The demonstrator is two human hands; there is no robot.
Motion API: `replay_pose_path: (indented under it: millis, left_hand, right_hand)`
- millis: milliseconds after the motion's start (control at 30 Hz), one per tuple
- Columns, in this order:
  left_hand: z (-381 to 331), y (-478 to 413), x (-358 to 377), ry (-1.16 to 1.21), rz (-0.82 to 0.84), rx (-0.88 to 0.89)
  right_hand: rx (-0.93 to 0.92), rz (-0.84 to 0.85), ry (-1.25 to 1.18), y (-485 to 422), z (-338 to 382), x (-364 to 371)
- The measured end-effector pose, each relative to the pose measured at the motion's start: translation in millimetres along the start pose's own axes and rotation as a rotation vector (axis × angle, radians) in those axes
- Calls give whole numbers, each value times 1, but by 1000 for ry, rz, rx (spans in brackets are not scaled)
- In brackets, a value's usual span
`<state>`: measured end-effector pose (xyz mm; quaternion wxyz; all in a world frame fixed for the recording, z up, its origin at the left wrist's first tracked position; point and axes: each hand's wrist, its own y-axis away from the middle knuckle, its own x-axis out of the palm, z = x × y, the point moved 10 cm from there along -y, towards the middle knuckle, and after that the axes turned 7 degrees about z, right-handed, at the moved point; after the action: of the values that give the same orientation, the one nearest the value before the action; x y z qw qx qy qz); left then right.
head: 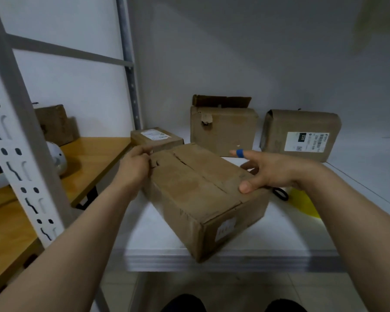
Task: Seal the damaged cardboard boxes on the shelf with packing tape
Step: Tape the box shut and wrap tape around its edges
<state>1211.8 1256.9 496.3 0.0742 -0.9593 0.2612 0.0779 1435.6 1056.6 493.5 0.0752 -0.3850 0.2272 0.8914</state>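
Left hand grips the front cardboard box at its far corner, fingers curled; right hand fingers splayed, thumb pressing its top. Four boxes on the shelf.

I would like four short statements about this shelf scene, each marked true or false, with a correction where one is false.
1. The left hand hangs free in the air. False: it grips the far left corner of the large brown cardboard box.
2. The right hand wears a blue band on one finger. True.
3. The torn brown box at the back has a flap standing up. True.
4. The brown box with the big white label lies on the floor. False: it stands on the white shelf.
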Motion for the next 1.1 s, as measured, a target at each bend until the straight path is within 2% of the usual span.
replay_pose_path:
  millis: [100, 267, 367, 500, 600, 900, 1033, 1100]
  left_hand:
    - [0, 10, -8, -10, -35, -61]
    - [-3, 21, -3, -87, 82, -127]
    - [8, 28, 7, -86, 171, -199]
    - [17, 36, 30, -122, 345, -242]
    - [18, 41, 45, -142, 442, -248]
    - [15, 39, 57, -285, 439, -233]
    - [15, 41, 49, -338, 426, -158]
    - [5, 44, 45, -424, 439, -38]
  right_hand:
    - [114, -56, 104, -2, 4, -14]
    - [313, -173, 250, 5, 1, -41]
    - [310, -347, 308, 6, 1, -57]
    - [260, -432, 389, 3, 2, -54]
    - [196, -518, 311, 4, 2, -53]
    - [151, -523, 259, -6, 1, -43]
    - [185, -705, 219, 20, -11, -69]
    - [263, -765, 273, 38, -24, -84]
